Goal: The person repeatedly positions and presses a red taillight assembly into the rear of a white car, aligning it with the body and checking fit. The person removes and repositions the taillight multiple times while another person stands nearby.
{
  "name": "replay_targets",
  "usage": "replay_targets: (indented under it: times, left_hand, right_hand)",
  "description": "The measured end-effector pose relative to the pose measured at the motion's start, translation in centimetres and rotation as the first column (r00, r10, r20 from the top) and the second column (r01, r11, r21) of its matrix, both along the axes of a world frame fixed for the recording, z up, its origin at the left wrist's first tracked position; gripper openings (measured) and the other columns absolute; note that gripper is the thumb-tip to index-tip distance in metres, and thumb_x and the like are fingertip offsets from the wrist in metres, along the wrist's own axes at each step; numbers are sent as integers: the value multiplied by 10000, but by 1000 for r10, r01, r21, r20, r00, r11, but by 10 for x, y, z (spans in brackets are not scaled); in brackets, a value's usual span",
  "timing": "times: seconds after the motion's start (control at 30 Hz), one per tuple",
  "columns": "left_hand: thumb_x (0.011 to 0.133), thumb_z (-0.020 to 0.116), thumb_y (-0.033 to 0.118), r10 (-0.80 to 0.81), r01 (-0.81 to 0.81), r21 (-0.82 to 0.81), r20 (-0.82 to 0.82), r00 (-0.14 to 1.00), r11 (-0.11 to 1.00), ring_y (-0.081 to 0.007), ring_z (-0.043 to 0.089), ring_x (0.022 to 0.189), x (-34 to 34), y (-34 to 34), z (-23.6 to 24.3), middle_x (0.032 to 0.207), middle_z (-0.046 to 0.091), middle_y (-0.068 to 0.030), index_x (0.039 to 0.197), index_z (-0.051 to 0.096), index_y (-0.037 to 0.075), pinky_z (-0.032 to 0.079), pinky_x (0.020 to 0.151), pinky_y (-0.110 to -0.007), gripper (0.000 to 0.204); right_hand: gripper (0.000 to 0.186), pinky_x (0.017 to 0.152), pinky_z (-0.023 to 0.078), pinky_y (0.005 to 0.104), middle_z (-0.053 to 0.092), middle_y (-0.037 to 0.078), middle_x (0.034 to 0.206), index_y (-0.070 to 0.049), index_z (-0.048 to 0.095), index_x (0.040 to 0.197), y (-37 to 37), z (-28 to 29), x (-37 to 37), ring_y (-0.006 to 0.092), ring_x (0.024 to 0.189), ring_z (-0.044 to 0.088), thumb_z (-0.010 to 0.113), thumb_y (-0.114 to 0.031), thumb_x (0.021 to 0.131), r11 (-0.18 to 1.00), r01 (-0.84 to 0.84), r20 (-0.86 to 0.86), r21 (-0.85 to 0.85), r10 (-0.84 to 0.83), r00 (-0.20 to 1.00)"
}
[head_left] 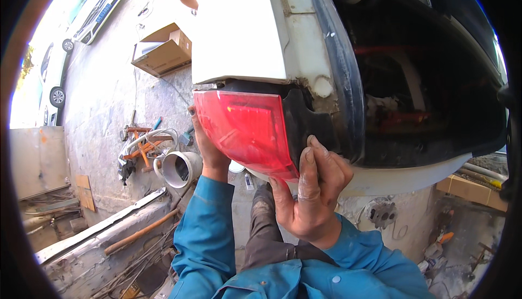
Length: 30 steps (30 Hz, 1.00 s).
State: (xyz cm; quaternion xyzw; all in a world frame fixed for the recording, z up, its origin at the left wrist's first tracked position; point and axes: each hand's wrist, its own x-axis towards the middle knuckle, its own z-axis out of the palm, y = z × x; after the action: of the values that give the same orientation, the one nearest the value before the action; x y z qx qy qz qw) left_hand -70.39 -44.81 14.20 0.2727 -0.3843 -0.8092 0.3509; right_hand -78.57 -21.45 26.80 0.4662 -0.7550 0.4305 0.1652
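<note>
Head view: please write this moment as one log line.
lamp: red, beside white panel | left hand: at its left side | right hand: at its lower right corner

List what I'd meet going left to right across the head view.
Lower black-tyred car wheel, flat brown board, open brown cardboard box, red translucent tail light, bare right hand, round grey metal part, small orange object at far right.

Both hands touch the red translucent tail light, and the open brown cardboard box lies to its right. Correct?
No: the head view shows the brown cardboard box left of the red tail light, which the left hand and right hand touch.
</note>
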Motion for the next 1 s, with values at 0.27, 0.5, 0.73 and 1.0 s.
replay_targets:
  times: [0.27,0.5,0.73,1.0]
  left_hand:
    - [1196,378,708,-54,54,9,-55,997,998,-338,633,1441,1,-7,-4,1599,625,-164,1650,526,84,525,1238,-508,786]
    - [1203,366,693,-45,46,17,-51,998,999,-348,611,1471,5,-15,-17,1635,599,-155,1679,496,110,513,1256,-524,764]
    - [1206,366,688,-39,40,9,-32,999,999,-347,607,1477,11,-12,-19,1640,595,-152,1686,487,113,511,1258,-526,759]
    - [1208,365,682,-35,35,3,-33,999,999,-346,603,1483,14,-9,-18,1646,590,-148,1694,477,117,510,1260,-528,754]
  right_hand:
    - [714,1057,491,399,611,266,1565,32,618,1600,-3,-1,5,357,1278,540,907,-116,964,999,12,22,-49,-11,1000]
    - [739,1067,485,463,570,340,1562,68,543,1632,-3,-4,6,394,1283,521,871,-159,1010,1000,-27,-20,-17,27,999]
    - [617,1003,515,358,664,202,1526,-42,729,1513,-15,-3,12,309,1209,585,894,-31,919,988,56,54,-141,-49,997]
    - [676,1041,491,423,603,276,1549,12,602,1608,-6,-4,2,354,1266,542,856,-149,1003,998,-22,22,-56,23,999]
